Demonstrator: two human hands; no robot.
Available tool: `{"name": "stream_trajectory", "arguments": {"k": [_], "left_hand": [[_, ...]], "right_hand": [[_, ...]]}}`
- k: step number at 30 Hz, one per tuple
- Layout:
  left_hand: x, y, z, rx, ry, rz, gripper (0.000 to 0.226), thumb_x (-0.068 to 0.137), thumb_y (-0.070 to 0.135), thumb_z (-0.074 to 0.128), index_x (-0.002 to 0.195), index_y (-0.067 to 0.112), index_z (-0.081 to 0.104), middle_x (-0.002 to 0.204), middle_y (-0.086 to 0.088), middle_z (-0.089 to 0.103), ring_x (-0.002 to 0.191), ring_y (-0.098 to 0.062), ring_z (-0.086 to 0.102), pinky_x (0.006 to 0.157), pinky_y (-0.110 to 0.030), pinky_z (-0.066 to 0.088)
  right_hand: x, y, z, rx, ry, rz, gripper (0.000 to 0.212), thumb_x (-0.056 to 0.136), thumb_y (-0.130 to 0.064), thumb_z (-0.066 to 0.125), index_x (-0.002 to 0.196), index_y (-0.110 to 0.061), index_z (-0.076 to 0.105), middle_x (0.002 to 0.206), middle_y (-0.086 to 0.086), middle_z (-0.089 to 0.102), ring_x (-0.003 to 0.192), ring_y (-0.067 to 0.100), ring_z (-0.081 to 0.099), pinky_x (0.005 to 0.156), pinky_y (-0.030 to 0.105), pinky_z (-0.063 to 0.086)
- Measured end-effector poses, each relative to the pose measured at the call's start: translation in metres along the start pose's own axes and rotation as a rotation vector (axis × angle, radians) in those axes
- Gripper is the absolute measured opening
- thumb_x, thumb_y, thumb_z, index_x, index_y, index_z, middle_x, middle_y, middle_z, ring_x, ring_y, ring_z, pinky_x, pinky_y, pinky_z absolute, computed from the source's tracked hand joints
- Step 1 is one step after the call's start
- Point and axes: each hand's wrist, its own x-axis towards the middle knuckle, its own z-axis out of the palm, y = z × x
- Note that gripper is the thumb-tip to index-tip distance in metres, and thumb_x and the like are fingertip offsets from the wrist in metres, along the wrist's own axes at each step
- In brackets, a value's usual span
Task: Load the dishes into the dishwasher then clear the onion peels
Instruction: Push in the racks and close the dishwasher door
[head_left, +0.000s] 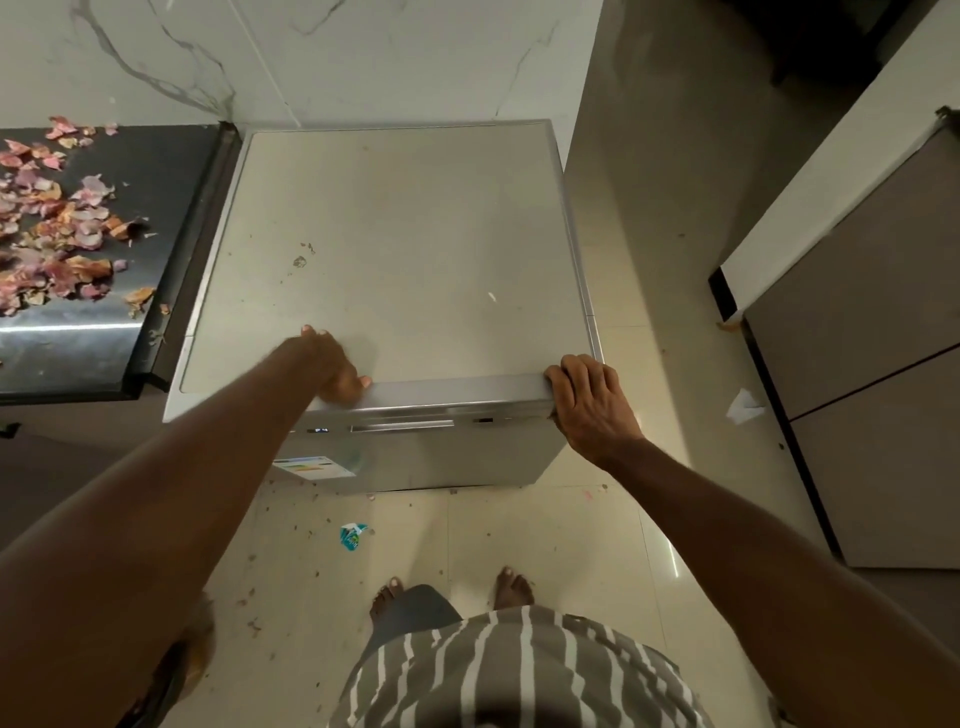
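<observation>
Head view, looking straight down on a silver dishwasher (395, 249) standing on the floor, door closed, flat top bare apart from a few small specks. Left hand (332, 371) rests on the front edge of the top, fingers loosely bent, thumb tip on the front lip; not clearly gripping anything. Right hand (589, 400) sits at the front right corner, fingers curled over the top edge and gripping it. Onion peels (57, 223), pink and brown, lie scattered over the dark countertop (93, 343) just left of the dishwasher, a few close to the counter's right edge. No dishes visible in this view. Energy label sticker (314, 466) on the dishwasher front, below the handle slot (402, 427). Beige tiled floor (545, 530) carries crumbs, a teal wrapper scrap (354, 536) and a white paper scrap (744, 408) near the grey cabinet (857, 332) at right. Person's bare feet and striped shirt (519, 675) at bottom.
</observation>
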Motion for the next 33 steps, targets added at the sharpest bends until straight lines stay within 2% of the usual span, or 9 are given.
{"name": "stream_trajectory", "arguments": {"k": [4, 7, 13, 17, 22, 24, 27, 30, 33], "left_hand": [[-0.011, 0.002, -0.005, -0.01, -0.005, 0.007, 0.094, 0.107, 0.067, 0.02, 0.162, -0.007, 0.001, 0.172, -0.028, -0.004, 0.16, -0.045, -0.004, 0.128, -0.052, 0.015], [-0.017, 0.002, -0.004, -0.037, -0.016, 0.012, 0.094, 0.108, 0.065, 0.021, 0.162, -0.008, -0.004, 0.172, -0.028, -0.007, 0.16, -0.045, -0.006, 0.129, -0.052, 0.014], [-0.023, 0.0, 0.0, -0.187, -0.022, -0.027, 0.101, 0.106, 0.067, 0.027, 0.16, -0.007, -0.015, 0.17, -0.027, -0.017, 0.161, -0.041, -0.002, 0.13, -0.048, 0.016], [-0.021, -0.003, 0.004, -0.244, -0.013, -0.019, 0.104, 0.104, 0.07, 0.031, 0.161, -0.004, -0.016, 0.17, -0.026, -0.019, 0.16, -0.046, 0.006, 0.13, -0.05, 0.015], [-0.023, -0.004, 0.004, -0.256, -0.007, -0.012, 0.104, 0.104, 0.07, 0.03, 0.162, -0.004, -0.015, 0.171, -0.026, -0.018, 0.16, -0.045, 0.005, 0.13, -0.05, 0.015], [-0.025, -0.003, 0.002, -0.249, -0.015, -0.008, 0.103, 0.105, 0.069, 0.029, 0.161, -0.005, -0.016, 0.17, -0.027, -0.018, 0.16, -0.044, 0.003, 0.13, -0.05, 0.015], [-0.028, -0.003, -0.001, -0.225, -0.019, 0.004, 0.101, 0.106, 0.068, 0.027, 0.161, -0.006, -0.016, 0.17, -0.028, -0.018, 0.161, -0.042, 0.0, 0.13, -0.048, 0.013], [-0.021, -0.001, 0.0, -0.185, -0.001, 0.013, 0.104, 0.104, 0.07, 0.028, 0.161, -0.007, -0.014, 0.171, -0.026, -0.015, 0.161, -0.04, 0.001, 0.129, -0.047, 0.014], [-0.007, -0.015, 0.012, -0.215, 0.119, 0.015, 0.124, 0.088, 0.09, 0.036, 0.165, 0.004, -0.007, 0.174, -0.02, -0.006, 0.16, -0.041, 0.013, 0.127, -0.055, 0.018]], "right_hand": [[-0.003, -0.003, 0.005, -0.039, 0.083, 0.009, 0.041, 0.091, -0.009, 0.069, 0.13, 0.002, 0.063, 0.124, 0.023, 0.061, 0.114, 0.042, 0.06, 0.1, 0.049, 0.047], [-0.005, -0.008, 0.007, -0.033, 0.088, 0.031, 0.04, 0.091, -0.007, 0.069, 0.129, 0.001, 0.063, 0.124, 0.023, 0.061, 0.114, 0.042, 0.059, 0.1, 0.05, 0.048], [-0.003, -0.003, 0.005, -0.012, 0.07, 0.033, 0.052, 0.083, -0.007, 0.077, 0.131, -0.002, 0.059, 0.124, 0.021, 0.058, 0.113, 0.041, 0.057, 0.098, 0.049, 0.047], [-0.003, -0.009, 0.004, 0.008, 0.047, 0.081, 0.058, 0.079, -0.006, 0.079, 0.133, -0.005, 0.057, 0.127, 0.019, 0.054, 0.117, 0.039, 0.053, 0.099, 0.049, 0.044], [-0.002, -0.014, 0.002, 0.044, 0.033, 0.127, 0.064, 0.075, -0.007, 0.082, 0.132, -0.006, 0.054, 0.125, 0.017, 0.049, 0.115, 0.036, 0.049, 0.099, 0.048, 0.042], [-0.002, -0.014, 0.002, 0.071, 0.004, 0.125, 0.071, 0.073, -0.018, 0.088, 0.133, -0.007, 0.051, 0.127, 0.016, 0.047, 0.116, 0.036, 0.047, 0.099, 0.048, 0.042], [0.0, -0.017, 0.002, 0.114, -0.053, 0.157, 0.088, 0.065, -0.05, 0.091, 0.131, -0.009, 0.049, 0.127, 0.015, 0.045, 0.117, 0.036, 0.046, 0.098, 0.049, 0.044], [0.007, -0.023, -0.002, 0.147, 0.004, 0.214, 0.08, 0.074, -0.073, 0.071, 0.122, -0.012, 0.048, 0.118, 0.01, 0.044, 0.108, 0.031, 0.045, 0.093, 0.046, 0.042], [0.016, -0.028, -0.007, 0.146, 0.01, 0.238, 0.075, 0.083, -0.083, 0.05, 0.114, -0.015, 0.047, 0.111, 0.008, 0.045, 0.1, 0.027, 0.042, 0.087, 0.044, 0.041]]}}
